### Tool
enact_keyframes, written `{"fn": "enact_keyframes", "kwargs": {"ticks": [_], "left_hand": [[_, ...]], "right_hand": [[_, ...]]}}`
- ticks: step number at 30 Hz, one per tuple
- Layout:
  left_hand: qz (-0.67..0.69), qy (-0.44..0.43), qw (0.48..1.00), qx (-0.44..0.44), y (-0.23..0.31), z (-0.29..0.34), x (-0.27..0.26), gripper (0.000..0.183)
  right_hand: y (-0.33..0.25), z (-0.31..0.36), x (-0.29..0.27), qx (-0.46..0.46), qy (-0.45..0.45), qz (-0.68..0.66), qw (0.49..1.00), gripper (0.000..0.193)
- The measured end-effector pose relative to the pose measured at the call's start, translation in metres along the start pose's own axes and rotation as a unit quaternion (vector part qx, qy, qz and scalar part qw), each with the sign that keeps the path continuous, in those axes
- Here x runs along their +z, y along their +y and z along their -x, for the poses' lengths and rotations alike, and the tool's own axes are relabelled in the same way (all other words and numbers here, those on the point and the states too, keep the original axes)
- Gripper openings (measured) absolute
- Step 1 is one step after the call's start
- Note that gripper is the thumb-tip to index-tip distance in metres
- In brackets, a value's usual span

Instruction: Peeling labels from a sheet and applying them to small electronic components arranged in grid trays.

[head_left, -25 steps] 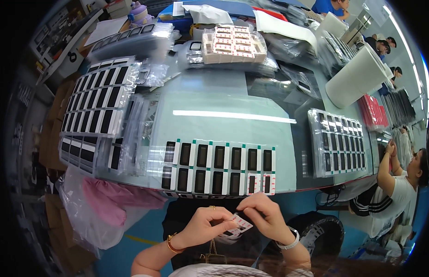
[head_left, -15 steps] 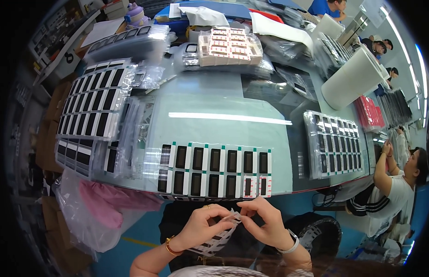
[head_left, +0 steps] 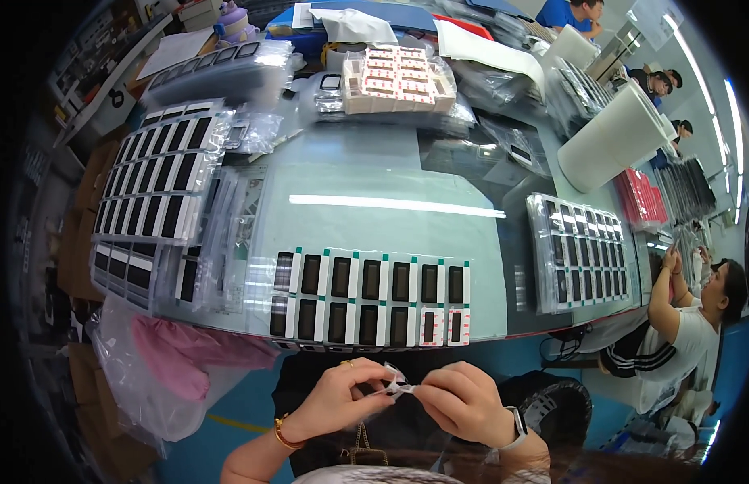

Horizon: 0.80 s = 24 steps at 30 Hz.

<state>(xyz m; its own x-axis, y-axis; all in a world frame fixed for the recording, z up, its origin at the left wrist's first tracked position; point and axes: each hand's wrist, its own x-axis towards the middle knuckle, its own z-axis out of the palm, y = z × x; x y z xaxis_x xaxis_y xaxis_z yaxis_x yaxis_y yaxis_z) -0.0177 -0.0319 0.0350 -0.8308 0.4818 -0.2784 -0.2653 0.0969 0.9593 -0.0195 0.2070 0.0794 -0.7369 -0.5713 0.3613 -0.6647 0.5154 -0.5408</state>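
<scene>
Below the table's near edge, my left hand (head_left: 342, 397) and my right hand (head_left: 465, 405) come together, each in a pinch. Between their fingertips is a small whitish film piece with dark patches (head_left: 400, 385); its exact kind is too small to tell. In front of them on the table lie two rows of dark rectangular panels (head_left: 370, 278) with white strips and green tabs on clear film. At the near right of these rows, two panels carry white frames with red marks (head_left: 430, 326).
Stacked clear trays of dark panels stand at left (head_left: 156, 173) and right (head_left: 580, 250). Farther back are a box of red-marked pieces (head_left: 398, 81) and a large white roll (head_left: 612, 137). A pink cloth (head_left: 173, 355) hangs at left; a co-worker (head_left: 673, 323) sits at far right.
The dark-striped sheet that hung beneath my left hand no longer shows there. My left hand has shifted slightly left, and the right-hand fingers have closed further around the small piece.
</scene>
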Motion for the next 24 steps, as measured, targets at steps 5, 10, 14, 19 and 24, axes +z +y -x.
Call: {"fn": "enact_keyframes", "kwargs": {"ticks": [5, 10, 14, 19, 24], "left_hand": [[-0.025, 0.055, 0.998, 0.002, -0.002, 0.010, -0.013, 0.018], [-0.207, 0.084, 0.967, 0.122, -0.015, 0.007, 0.000, 0.008], [-0.280, 0.141, 0.938, 0.149, -0.020, 0.003, 0.009, 0.006], [-0.296, 0.170, 0.928, 0.151, -0.033, -0.002, 0.010, 0.009], [-0.324, 0.173, 0.915, 0.166, -0.035, -0.006, 0.010, 0.009]], "right_hand": [[-0.005, -0.001, -0.011, 0.067, 0.072, -0.165, 0.981, 0.024], [0.040, -0.018, 0.024, 0.335, 0.128, -0.353, 0.864, 0.001], [0.055, -0.018, 0.041, 0.345, 0.113, -0.379, 0.851, 0.005], [0.056, -0.020, 0.047, 0.351, 0.108, -0.373, 0.852, 0.008], [0.057, -0.021, 0.048, 0.361, 0.104, -0.371, 0.849, 0.009]]}}
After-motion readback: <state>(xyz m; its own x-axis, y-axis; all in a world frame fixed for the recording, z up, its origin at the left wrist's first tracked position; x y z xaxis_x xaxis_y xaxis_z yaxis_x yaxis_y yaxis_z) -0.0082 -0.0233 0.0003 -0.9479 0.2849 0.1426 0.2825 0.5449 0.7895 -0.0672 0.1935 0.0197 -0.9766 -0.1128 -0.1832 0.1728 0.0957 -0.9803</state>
